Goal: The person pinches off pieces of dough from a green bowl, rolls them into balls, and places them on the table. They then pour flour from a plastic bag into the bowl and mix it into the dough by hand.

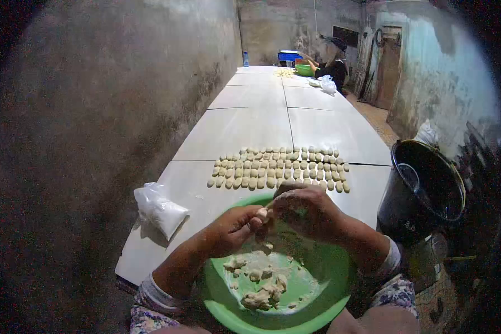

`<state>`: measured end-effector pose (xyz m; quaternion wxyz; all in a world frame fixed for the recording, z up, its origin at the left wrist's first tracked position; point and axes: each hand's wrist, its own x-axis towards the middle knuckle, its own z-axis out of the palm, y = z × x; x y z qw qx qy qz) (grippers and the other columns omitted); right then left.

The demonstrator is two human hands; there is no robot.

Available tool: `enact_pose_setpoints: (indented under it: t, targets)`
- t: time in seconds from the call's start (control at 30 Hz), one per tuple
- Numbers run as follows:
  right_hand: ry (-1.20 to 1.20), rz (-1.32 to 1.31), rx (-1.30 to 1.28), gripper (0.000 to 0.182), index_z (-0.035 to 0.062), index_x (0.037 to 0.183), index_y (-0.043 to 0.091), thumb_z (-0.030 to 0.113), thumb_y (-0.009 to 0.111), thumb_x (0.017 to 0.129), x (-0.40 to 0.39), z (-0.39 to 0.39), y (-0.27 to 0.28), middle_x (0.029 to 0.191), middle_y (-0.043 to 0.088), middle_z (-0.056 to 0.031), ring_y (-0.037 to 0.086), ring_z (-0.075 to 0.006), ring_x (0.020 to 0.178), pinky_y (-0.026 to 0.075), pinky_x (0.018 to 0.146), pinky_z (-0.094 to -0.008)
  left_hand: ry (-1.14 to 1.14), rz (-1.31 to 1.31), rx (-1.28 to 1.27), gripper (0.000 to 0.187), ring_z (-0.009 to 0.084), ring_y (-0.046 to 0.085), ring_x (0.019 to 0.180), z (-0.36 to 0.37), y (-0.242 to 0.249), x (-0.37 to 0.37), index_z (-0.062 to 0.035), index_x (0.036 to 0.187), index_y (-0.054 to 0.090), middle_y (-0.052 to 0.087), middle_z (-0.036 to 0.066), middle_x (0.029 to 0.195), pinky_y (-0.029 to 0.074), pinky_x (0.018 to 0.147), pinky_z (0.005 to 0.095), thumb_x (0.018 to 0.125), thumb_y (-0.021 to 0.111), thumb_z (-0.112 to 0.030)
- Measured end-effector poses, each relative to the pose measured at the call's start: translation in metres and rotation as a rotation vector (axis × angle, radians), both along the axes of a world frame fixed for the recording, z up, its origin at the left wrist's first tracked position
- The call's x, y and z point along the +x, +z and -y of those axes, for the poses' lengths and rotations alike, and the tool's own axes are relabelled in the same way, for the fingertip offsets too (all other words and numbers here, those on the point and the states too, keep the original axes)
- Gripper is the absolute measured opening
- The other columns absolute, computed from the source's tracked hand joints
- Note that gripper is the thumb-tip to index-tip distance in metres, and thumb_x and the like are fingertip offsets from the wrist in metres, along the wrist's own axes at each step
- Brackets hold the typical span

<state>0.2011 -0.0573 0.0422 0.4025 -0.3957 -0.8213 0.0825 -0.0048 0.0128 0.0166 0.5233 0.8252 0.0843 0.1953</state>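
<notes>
Above a green basin (339, 295), my left hand (231, 227) pinches a small pale piece of dough (263, 215) between thumb and fingers. My right hand (306, 207) is against it from the right, its fingers curled down at the piece; what its fingertips grip is partly hidden. Lumps of dough (264, 295) and white flour lie in the basin below both hands. Beyond the basin, rows of small oval dough pieces (261, 165) are laid out on the white table (250, 128).
An open plastic bag of white powder (160, 210) sits at the table's left edge. A black bucket (409, 211) stands at the right. At the far end are a person (335, 68), a green bowl (304, 70), a blue crate (289, 56), a bottle (245, 59) and a plastic bag (327, 84).
</notes>
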Motion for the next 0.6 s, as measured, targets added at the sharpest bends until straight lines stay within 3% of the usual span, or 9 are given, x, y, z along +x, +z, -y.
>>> enact_pose_setpoints:
  t: [0.1,0.2,0.3,0.37,0.53,0.6]
  targets:
    - [0.085,-0.081,0.017,0.011,0.0049,0.083,0.062,0.006,0.068,0.074,0.002,-0.003,-0.008,0.078,0.059,-0.0107,0.060,-0.0263,0.069,0.049,0.061,-0.0350,-0.017,0.033,-0.100,0.047,0.0131,0.053,0.082,0.000,-0.005,-0.001,-0.0007,0.097,0.053,0.057,0.007,0.088,0.045,0.078,0.0302,0.098,0.033,-0.043]
    - [0.004,-0.075,-0.154,0.020,0.0078,0.093,0.063,0.005,0.068,0.073,0.005,-0.003,-0.011,0.087,0.059,-0.0113,0.060,-0.0285,0.072,0.049,0.062,-0.0357,-0.013,0.072,-0.175,0.047,0.0143,0.055,0.086,0.001,-0.002,0.000,-0.0004,0.103,0.053,0.058,0.008,0.091,0.045,0.081,0.0304,0.098,0.032,-0.042]
    - [-0.038,0.117,0.066,0.025,0.0098,0.096,0.063,0.006,0.068,0.072,-0.002,0.000,0.000,0.093,0.059,-0.0105,0.060,-0.0285,0.075,0.050,0.062,-0.0367,-0.080,-0.061,-0.162,0.050,0.0154,0.056,0.088,-0.001,-0.002,-0.002,0.0003,0.112,0.052,0.059,0.009,0.095,0.045,0.082,0.0313,0.098,0.031,-0.043]
    - [-0.052,0.226,0.143,0.024,0.0100,0.097,0.062,0.009,0.067,0.073,-0.006,0.003,0.000,0.097,0.058,-0.0093,0.061,-0.0276,0.077,0.050,0.062,-0.0381,-0.013,-0.051,0.081,0.052,0.0171,0.057,0.087,-0.008,-0.010,-0.002,0.0016,0.114,0.051,0.059,0.010,0.094,0.046,0.082,0.0317,0.098,0.030,-0.043]
    - [-0.023,0.407,0.100,0.031,0.0098,0.107,0.061,0.013,0.064,0.076,0.002,0.009,0.000,0.097,0.059,-0.0094,0.061,-0.0292,0.082,0.050,0.065,-0.0393,-0.110,-0.020,-0.019,0.053,0.0206,0.058,0.086,-0.004,-0.005,-0.003,0.0017,0.108,0.053,0.060,0.013,0.095,0.046,0.081,0.0330,0.099,0.028,-0.044]
    - [0.066,0.398,0.255,0.032,0.0092,0.108,0.060,0.014,0.064,0.077,0.001,0.006,-0.001,0.094,0.060,-0.0098,0.061,-0.0301,0.082,0.050,0.065,-0.0404,-0.128,-0.010,-0.078,0.053,0.0214,0.058,0.085,-0.006,-0.007,-0.003,0.0017,0.106,0.054,0.060,0.014,0.096,0.046,0.080,0.0335,0.098,0.028,-0.044]
